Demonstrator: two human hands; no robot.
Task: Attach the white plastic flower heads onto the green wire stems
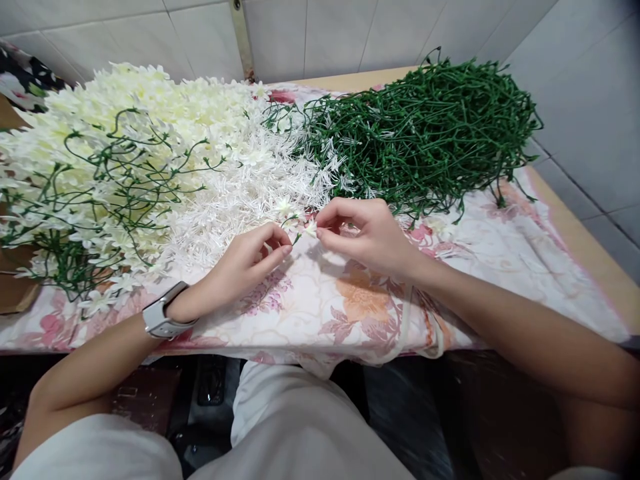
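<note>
My left hand (pixel 255 253) pinches a short green plastic stem (pixel 297 239) between thumb and fingertips. At the stem's upper end sits a small white artificial flower (pixel 311 229), and my right hand (pixel 365 233) has its thumb and forefinger closed on it. Both hands are held just above the front of the table, almost touching each other. Behind them spreads a pile of thin white flower pieces (pixel 240 183). To the right of that lies a big heap of green plastic stems (pixel 425 133).
Cream-white petals (pixel 165 100) are piled at the left, with loose green stems (pixel 145 160) across them. A floral cloth (pixel 480 280) covers the table. A cardboard box (pixel 17 293) stands at the left edge. Tiled walls (pixel 340 33) close off the back and right.
</note>
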